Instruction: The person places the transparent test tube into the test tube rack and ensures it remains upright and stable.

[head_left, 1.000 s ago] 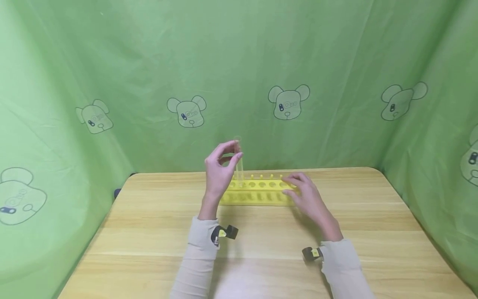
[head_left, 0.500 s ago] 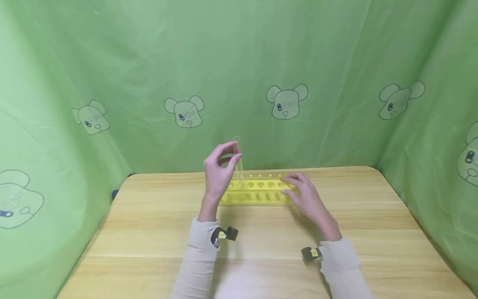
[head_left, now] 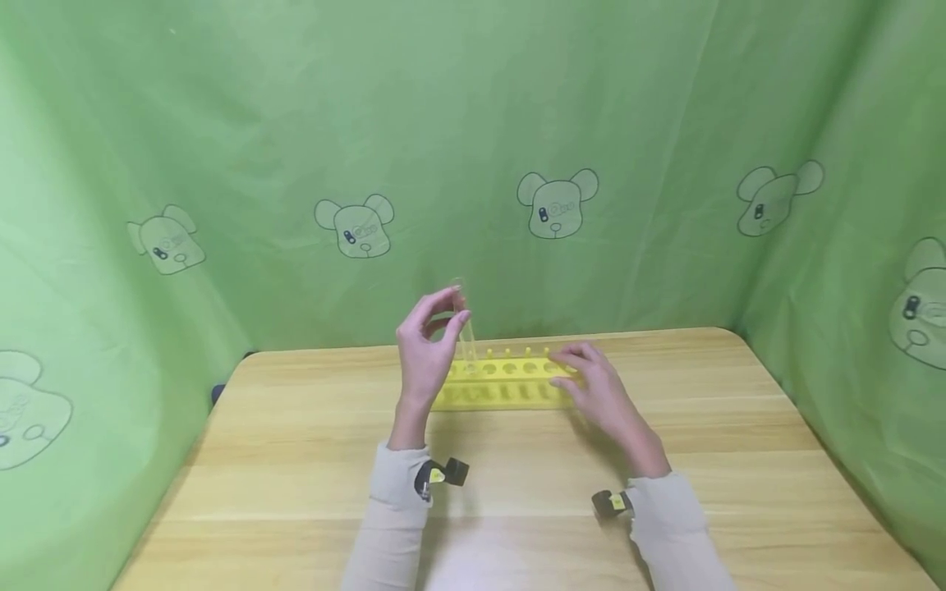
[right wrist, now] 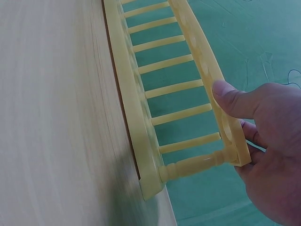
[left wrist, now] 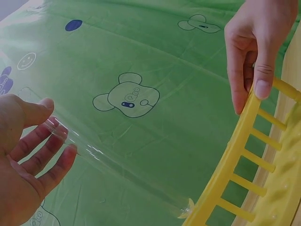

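Nearest: two pale sleeves [head_left: 388, 533], forearms reaching forward over a wood-grain bench [head_left: 532, 476]. At each cuff, a small dark wrist camera with a yellow patch; left one [head_left: 456, 471], right one [head_left: 609, 503].

Beyond the cuffs, the hands. Right hand [head_left: 602, 390] grips the right end of a yellow rack [head_left: 502, 398]: thumb on the top plate, other fingers at its far side and under it. Left hand [head_left: 424, 349] is raised at the rack's left part, pinching a clear tube [left wrist: 115, 165] near its upper end between thumb and fingers; lower fingers bent, spread a little.

Tube stands tilted, top leaning left in the head view, lower end at a hole in the rack's top plate, left of the middle. How far the end goes into the hole, cannot tell. Rack lies lengthwise across the bench's far part: row of round holes on top, thin pegs [right wrist: 174, 88] between top plate and base, turned post [right wrist: 197, 165] at the right end.

Farthest: green curtain [head_left: 443, 107] on the back and sides, creased, printed with outlined bear heads [head_left: 362, 230].
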Tool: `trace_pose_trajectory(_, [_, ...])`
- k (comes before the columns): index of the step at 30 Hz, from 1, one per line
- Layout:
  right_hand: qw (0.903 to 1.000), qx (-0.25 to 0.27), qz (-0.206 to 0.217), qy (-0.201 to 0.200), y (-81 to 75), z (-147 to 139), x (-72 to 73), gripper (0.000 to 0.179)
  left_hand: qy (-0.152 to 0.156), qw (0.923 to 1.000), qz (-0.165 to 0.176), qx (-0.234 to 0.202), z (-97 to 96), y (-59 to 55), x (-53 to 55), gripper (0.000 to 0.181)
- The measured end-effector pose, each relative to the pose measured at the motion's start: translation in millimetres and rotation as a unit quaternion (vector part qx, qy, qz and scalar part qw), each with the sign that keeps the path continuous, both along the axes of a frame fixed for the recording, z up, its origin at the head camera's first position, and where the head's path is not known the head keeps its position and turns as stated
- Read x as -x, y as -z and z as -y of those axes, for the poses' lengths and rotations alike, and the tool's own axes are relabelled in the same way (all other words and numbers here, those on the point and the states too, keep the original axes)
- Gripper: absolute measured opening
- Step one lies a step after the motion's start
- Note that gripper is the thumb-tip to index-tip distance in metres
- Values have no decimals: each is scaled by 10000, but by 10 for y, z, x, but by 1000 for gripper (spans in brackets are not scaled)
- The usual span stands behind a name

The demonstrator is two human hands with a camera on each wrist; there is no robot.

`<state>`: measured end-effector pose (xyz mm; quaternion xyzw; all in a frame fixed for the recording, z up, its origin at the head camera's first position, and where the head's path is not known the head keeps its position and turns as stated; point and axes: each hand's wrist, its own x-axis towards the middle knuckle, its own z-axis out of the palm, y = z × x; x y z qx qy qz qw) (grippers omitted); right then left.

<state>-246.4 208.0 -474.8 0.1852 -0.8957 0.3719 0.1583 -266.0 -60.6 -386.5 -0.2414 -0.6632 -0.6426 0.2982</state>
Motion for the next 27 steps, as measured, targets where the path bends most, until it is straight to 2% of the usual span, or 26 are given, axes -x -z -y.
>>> trace_pose_trajectory(8, [10000, -1, -64, 12, 0, 7, -5, 43, -35, 9999, -20, -108, -32, 24, 14, 36])
trace_pose_trajectory(18, [10000, -26, 35, 11, 12, 6, -7, 43, 170, 9995, -166, -217, -88, 72, 13, 35])
trace_pose_trajectory(27, [9999, -43, -113, 16, 13, 10, -3, 42, 363, 9985, -284, -283, -132, 99, 36, 37])
